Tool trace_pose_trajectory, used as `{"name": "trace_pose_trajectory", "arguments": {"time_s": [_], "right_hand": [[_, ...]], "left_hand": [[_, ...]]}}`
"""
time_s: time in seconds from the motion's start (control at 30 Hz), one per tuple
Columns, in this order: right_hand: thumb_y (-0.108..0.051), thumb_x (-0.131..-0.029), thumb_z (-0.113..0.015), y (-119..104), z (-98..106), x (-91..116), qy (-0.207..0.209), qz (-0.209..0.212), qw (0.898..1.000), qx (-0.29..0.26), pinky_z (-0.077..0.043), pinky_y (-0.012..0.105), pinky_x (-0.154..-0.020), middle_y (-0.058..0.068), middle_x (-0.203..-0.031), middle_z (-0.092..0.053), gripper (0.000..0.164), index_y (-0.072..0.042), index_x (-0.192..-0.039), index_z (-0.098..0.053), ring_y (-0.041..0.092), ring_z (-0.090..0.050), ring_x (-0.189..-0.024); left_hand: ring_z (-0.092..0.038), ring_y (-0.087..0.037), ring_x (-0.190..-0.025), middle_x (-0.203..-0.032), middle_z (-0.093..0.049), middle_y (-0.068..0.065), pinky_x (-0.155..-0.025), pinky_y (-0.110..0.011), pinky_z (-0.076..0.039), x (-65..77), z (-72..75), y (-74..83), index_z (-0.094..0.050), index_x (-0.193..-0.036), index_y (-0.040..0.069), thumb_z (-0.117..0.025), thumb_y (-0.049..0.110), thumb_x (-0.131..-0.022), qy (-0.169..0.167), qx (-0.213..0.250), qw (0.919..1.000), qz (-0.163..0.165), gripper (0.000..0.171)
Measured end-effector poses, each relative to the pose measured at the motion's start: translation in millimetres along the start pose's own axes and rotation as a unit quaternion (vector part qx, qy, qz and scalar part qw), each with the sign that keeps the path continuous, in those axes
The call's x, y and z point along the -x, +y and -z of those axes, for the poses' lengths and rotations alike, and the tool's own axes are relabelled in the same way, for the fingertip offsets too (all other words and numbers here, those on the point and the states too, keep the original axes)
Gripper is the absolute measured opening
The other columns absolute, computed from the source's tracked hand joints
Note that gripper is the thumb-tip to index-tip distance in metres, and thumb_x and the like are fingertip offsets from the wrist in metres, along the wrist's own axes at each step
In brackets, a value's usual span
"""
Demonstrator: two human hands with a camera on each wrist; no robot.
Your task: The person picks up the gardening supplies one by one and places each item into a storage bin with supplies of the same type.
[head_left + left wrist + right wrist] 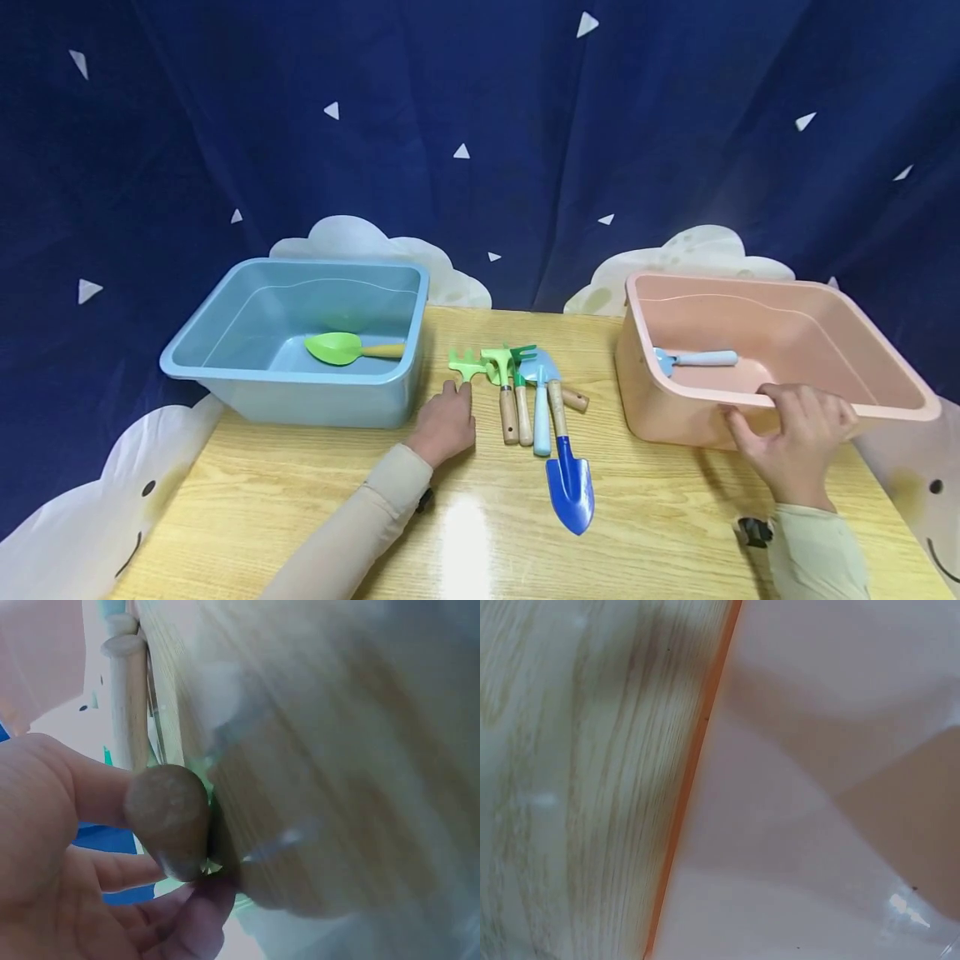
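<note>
My left hand (444, 425) grips a small light-green hand rake (467, 365), whose prongs point away from me on the table. In the left wrist view its wooden handle (166, 817) sits between thumb and curled fingers, end toward the camera. My right hand (806, 425) holds the front rim of the pink tub (660, 408), fingers over the edge and thumb outside. Beside the left hand lie a second light-green rake (501, 360), a dark-green fork (521, 358), a light-blue trowel (542, 417) and a blue shovel (572, 492). The right hand is out of sight in the right wrist view.
At the left stands a blue tub (300, 400) with a green trowel (337, 348) inside. The pink tub contains a light-blue tool (705, 358). Another wooden handle (575, 399) pokes out under the pile. A dark blue curtain (480, 75) hangs behind the wooden table (300, 475).
</note>
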State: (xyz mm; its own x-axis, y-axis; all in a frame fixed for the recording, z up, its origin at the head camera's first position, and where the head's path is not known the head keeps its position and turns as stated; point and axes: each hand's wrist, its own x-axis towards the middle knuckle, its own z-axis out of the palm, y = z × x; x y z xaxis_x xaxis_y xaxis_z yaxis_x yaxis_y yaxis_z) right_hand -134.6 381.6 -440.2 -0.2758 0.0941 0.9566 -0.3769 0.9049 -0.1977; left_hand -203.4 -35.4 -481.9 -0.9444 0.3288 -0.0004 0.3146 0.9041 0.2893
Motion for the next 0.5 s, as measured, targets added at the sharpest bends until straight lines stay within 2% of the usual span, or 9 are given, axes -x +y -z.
{"name": "trace_pose_trajectory", "arguments": {"time_s": [0.1,0.27,0.5], "right_hand": [[-0.062,-0.079,-0.064,-1,0,-1,-0.002,-0.002,1.0,-0.001,-0.021,0.037,-0.108,0.029,-0.072,-0.058,0.071,0.009,-0.079,-0.063,0.05,-0.047,-0.078],[-0.062,-0.079,-0.064,-2,1,-3,-0.003,-0.004,1.0,-0.003,-0.021,0.035,-0.107,0.028,-0.071,-0.057,0.071,0.01,-0.079,-0.063,0.05,-0.046,-0.078],[-0.061,-0.076,-0.065,10,0,6,0.002,-0.005,1.0,0.002,-0.025,0.041,-0.107,0.026,-0.072,-0.058,0.068,0.007,-0.079,-0.065,0.049,-0.047,-0.079]], "left_hand": [[-0.057,-0.025,-0.062,-0.099,-0.058,-0.019,-0.052,-0.036,-0.049,8.1,2.7,-3.3,-0.057,-0.117,-0.004,-0.062,0.01,-0.088,0.012,0.006,0.9997,-0.019,0.032],[-0.053,-0.022,-0.055,-0.097,-0.058,-0.019,-0.047,-0.033,-0.046,20.0,3.5,-9.8,-0.057,-0.112,-0.003,-0.064,0.009,-0.088,0.031,-0.004,0.9982,-0.051,0.029],[-0.054,-0.024,-0.054,-0.09,-0.055,-0.018,-0.044,-0.031,-0.044,29.1,1.8,-13.0,-0.057,-0.103,-0.002,-0.062,0.003,-0.086,0.039,0.025,0.9983,-0.035,0.019]]}}
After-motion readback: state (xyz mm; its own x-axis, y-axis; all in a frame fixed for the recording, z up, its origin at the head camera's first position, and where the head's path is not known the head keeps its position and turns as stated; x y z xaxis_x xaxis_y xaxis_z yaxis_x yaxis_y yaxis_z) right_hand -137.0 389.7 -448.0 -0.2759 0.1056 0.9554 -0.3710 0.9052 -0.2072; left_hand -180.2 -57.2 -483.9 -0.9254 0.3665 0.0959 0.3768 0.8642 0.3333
